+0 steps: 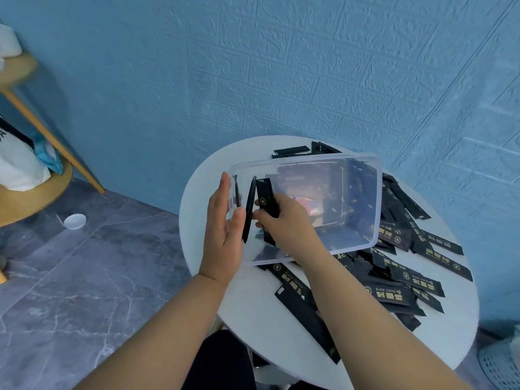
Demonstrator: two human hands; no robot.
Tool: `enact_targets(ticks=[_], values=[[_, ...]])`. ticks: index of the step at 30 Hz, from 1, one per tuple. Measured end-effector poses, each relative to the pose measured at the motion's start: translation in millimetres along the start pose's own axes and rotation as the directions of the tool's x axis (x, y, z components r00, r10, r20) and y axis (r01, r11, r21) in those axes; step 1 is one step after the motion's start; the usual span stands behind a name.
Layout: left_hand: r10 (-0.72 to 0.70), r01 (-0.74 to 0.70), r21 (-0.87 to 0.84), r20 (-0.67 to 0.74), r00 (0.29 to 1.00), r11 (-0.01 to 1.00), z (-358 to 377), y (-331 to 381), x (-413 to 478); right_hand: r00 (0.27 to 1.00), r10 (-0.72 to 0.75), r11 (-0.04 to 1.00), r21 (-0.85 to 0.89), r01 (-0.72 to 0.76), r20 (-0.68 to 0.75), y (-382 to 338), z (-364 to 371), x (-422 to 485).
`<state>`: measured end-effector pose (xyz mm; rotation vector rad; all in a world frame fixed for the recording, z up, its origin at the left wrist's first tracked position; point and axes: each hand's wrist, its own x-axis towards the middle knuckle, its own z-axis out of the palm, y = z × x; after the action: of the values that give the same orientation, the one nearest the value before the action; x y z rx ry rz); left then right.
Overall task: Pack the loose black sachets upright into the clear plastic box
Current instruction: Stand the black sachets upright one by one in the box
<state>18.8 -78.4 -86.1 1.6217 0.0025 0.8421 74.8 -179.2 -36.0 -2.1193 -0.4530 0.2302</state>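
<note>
The right hand (284,223) is inside the clear plastic box (306,159), its fingers pinching one black sachet (267,201) upright near the left end wall. The left hand (225,229) lies flat, fingers straight, against that wall. Set the sachet down on its short end, flush against the leaning sachet (250,209); brace the wall while releasing. Many loose sachets (394,294) lie on the tabletop (253,299) beside the box.

Upright black sachets (249,209) stand in the clear plastic box (363,198) between your left hand (222,237) and right hand (284,226), loose black sachets (394,295) on the round white table (247,305) further right.
</note>
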Motion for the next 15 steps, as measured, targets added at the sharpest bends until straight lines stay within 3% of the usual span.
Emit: enact_targets(ticks=[12, 15], values=[[-0.013, 0.013, -0.029, -0.001, 1.000, 1.000, -1, -2, 0, 1.000, 0.012, 0.990, 0.141, -0.014, 0.020, 0, 1, -1], [-0.014, 0.013, -0.024, -0.004, 1.000, 1.000, -1, -1, 0, 0.996, -0.046, 0.999, -0.033, 0.043, -0.072, 0, -1, 2]])
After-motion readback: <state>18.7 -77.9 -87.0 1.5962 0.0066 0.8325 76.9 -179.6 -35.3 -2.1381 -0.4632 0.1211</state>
